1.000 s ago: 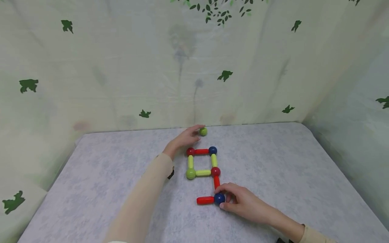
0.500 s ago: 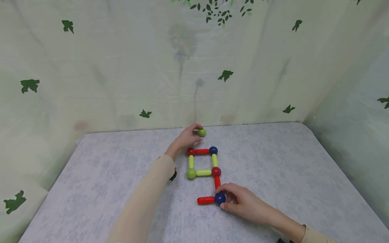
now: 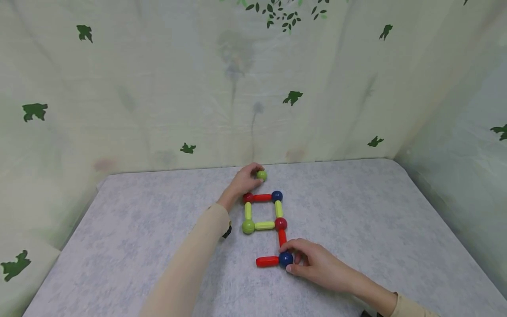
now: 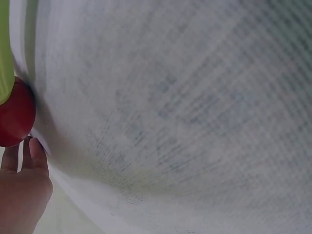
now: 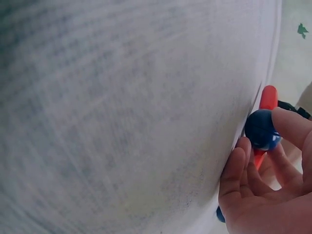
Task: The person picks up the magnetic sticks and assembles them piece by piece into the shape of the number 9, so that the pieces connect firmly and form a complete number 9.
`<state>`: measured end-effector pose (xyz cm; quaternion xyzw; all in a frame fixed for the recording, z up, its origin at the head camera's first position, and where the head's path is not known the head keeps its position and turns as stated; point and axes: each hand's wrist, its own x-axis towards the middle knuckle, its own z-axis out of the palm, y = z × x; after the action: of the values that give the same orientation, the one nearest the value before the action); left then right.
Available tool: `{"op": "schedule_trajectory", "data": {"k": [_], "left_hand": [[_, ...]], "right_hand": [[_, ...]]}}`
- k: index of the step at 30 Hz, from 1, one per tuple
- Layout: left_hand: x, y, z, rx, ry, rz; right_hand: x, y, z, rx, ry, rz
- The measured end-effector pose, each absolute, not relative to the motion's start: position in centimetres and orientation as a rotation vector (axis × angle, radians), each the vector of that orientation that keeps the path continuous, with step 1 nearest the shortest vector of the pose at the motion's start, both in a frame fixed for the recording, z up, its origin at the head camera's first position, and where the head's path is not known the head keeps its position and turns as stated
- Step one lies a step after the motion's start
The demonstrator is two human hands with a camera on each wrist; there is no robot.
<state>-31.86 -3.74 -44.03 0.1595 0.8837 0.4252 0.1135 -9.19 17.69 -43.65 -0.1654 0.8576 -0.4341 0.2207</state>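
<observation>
Near the table's far edge my left hand [image 3: 242, 181] pinches a loose green ball [image 3: 262, 175] between fingers and thumb. In the left wrist view that hand [image 4: 24, 190] is partly hidden behind a red ball [image 4: 18, 117]. My right hand [image 3: 318, 266] holds a blue ball [image 3: 285, 259] at the near corner of a magnetic stick-and-ball figure; the right wrist view shows the thumb on this blue ball [image 5: 262, 129]. A red stick [image 3: 267, 261] points left from it, its other end free. Another red stick [image 3: 282, 237] runs up to a red ball [image 3: 281, 223].
Beyond that red ball lies a square: a green stick [image 3: 264, 226], a green ball [image 3: 248, 226], a second red ball [image 3: 247, 197], a red stick [image 3: 262, 197] and another blue ball [image 3: 277, 196]. A patterned curtain [image 3: 336, 110] stands behind the grey table [image 3: 356, 211].
My left fingers have closed round the loose green ball and brought it slightly nearer and to the left. My right hand stays on the blue ball.
</observation>
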Motion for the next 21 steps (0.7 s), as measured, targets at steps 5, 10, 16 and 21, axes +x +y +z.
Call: {"op": "schedule_trajectory", "data": {"k": [5,10,16,21], "left_hand": [[-31.5,-4.2,-43.9,0.497,2.587,1.275],[-31.4,-4.7,-43.9,0.462,2.558,1.328],[-31.0,-5.7,-44.3,0.329,2.55,1.468],[-30.1,-7.2,-43.9,0.351,2.51,1.55]], "right_hand": [[-9.1,17.5,-43.7,-0.459,2.373,-1.199],[-9.1,17.5,-43.7,-0.466,2.371,-1.204],[-9.1,17.4,-43.6,-0.454,2.364,-1.207],[-9.1,17.3,-43.4,-0.444,2.371,-1.199]]}}
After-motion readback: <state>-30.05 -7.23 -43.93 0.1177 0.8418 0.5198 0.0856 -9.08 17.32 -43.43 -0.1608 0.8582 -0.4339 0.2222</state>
